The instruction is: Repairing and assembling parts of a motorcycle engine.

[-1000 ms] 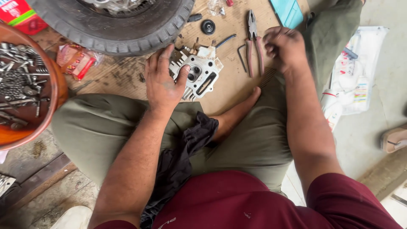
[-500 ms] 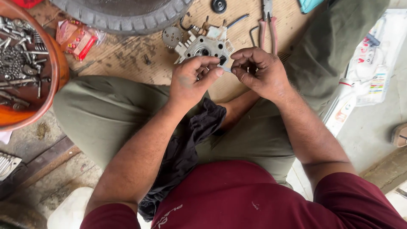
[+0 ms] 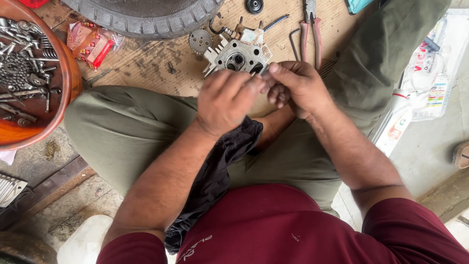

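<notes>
In the head view, at upper centre, the left hand (image 3: 227,100) and right hand (image 3: 298,88) meet, fingers pinching something too small to identify. Just above lies the metal engine part (image 3: 238,56), probably heavy, stiff; best held by its edges.

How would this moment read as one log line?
hands: left and right fingertips together, item hidden | beyond: metal engine part | pliers on board | bowl of bolts, left
</notes>
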